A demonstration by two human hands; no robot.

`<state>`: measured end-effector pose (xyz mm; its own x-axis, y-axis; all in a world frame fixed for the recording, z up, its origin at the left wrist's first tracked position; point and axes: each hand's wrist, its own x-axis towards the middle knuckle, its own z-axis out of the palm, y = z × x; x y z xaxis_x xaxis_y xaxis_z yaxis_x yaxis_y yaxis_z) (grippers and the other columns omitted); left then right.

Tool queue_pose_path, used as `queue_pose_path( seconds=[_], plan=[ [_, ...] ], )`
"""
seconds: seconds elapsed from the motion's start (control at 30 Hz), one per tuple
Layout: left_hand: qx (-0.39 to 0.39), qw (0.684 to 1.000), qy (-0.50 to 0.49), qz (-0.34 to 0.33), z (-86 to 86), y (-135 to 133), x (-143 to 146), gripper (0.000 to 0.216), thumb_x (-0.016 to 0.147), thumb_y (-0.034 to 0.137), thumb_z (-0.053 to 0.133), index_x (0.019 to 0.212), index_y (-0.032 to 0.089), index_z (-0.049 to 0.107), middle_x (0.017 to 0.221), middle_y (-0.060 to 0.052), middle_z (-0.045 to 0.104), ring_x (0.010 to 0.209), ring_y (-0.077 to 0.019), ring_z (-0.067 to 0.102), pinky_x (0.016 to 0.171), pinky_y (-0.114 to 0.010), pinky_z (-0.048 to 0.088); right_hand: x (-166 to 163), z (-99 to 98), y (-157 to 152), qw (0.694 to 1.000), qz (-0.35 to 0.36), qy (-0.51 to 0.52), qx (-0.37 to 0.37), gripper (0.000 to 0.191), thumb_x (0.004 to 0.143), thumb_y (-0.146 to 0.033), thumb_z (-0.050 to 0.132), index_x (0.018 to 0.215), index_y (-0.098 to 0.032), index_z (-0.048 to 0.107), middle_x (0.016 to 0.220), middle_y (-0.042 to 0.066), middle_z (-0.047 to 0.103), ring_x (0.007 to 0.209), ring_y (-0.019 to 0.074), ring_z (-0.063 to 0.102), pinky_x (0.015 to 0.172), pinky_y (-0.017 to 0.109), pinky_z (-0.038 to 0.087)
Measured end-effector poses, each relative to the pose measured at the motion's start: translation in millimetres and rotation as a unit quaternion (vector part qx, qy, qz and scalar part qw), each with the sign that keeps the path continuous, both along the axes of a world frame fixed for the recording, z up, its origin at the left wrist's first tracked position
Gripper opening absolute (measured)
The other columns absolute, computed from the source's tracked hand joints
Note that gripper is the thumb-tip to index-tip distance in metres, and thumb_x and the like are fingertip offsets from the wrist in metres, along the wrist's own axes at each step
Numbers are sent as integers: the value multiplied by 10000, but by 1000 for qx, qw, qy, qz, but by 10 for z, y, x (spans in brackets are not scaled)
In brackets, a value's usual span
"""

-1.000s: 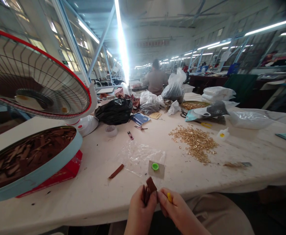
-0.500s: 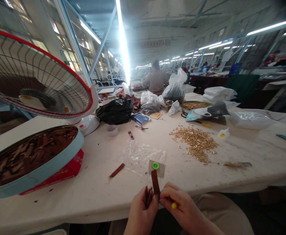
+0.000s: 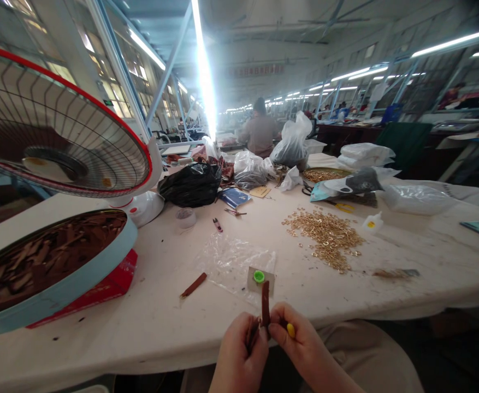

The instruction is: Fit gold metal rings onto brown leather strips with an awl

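Observation:
Close to the table's front edge, my left hand [image 3: 242, 349] is closed around several brown leather strips [image 3: 252, 332]. One more brown strip [image 3: 265, 302] stands upright between my hands, its lower end pinched at the fingertips. My right hand [image 3: 300, 338] is closed beside it, fingertips at the strip's base, with a yellow-ended tool [image 3: 290, 330] gripped in the fingers; the rest of that tool is hidden. Just beyond sits a small green cup [image 3: 259, 277] on a grey square. A single brown strip [image 3: 194, 285] lies on the table to the left.
On the left stand a fan [image 3: 65, 125] and a blue-rimmed round tray [image 3: 95, 267] full of brown strips. Small gold metal rings [image 3: 325, 234] are heaped to the right, near a white bottle [image 3: 372, 223]. Thread snips [image 3: 217, 225] and a black bag [image 3: 190, 184] lie farther back.
The strip between my hands has turned from its broad face to a narrower side and stands straighter. Both hands stay close together; the view has shifted slightly.

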<state>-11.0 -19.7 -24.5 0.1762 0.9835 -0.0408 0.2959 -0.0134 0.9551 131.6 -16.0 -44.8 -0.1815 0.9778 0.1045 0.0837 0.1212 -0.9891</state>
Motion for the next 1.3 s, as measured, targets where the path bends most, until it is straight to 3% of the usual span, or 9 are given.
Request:
queue_pose_path(
  seconds=[0.13,0.27,0.43,0.5,0.67,0.87,1.1,1.2,1.3],
  plan=[
    [-10,1000,-23,-7,-11,-27,9,166,790,305,464,673,186,467,603,26,410,578,-137,393,554,-246,324,-42,13,-4,997,-2,69,-19,247,800,-439,547,853,-201,502,734,-1,538,687,169,507,638,275,424],
    [-21,992,-123,-9,-105,-16,50,162,738,327,572,727,172,524,661,-8,528,637,-157,486,611,-253,391,-80,53,-13,996,-35,71,-35,298,762,-489,575,812,-196,554,710,20,575,716,203,533,685,312,442],
    [-74,967,-243,5,-141,4,64,354,656,468,665,776,144,586,735,-43,609,699,-176,541,665,-268,420,-133,17,-55,981,-40,136,-135,400,763,-555,546,903,-180,548,559,-51,437,441,90,329,407,203,290],
    [-100,968,-231,14,-95,8,41,349,643,468,671,724,140,585,622,3,548,574,-122,467,581,-240,380,-133,12,-61,983,-42,117,-136,411,758,-572,540,857,-173,553,526,-65,385,426,79,273,388,198,239],
    [-143,970,-196,35,-7,35,-26,227,636,338,659,651,151,531,521,63,414,485,-74,321,490,-220,268,-90,86,-17,997,-42,2,-67,381,766,-535,522,682,-168,578,585,-3,523,539,142,442,509,249,381],
    [-144,974,-177,16,-142,107,-66,252,620,368,650,647,159,512,519,50,436,472,-83,349,470,-224,277,-63,91,44,998,-10,-21,-66,277,760,-435,547,736,-165,607,718,33,613,707,207,544,667,290,439],
    [-132,976,-175,-11,-150,188,-94,224,641,355,638,674,148,560,543,34,474,480,-92,376,473,-229,309,-84,-72,174,985,43,56,-158,382,755,-543,548,696,-167,521,523,-58,396,465,90,332,433,213,282],
    [-155,974,-167,18,-129,234,-79,223,612,344,650,628,149,542,522,35,462,468,-87,370,470,-229,301,-104,-135,271,980,43,59,-187,467,729,-631,516,636,-176,464,477,-81,332,410,65,235,383,209,188],
    [-193,963,-173,67,-140,285,-62,246,582,355,658,582,164,502,452,66,399,410,-62,309,427,-215,234,-42,-95,389,983,55,31,-173,488,741,-648,481,616,-176,472,470,-66,374,404,75,283,388,215,223]
  ],
)
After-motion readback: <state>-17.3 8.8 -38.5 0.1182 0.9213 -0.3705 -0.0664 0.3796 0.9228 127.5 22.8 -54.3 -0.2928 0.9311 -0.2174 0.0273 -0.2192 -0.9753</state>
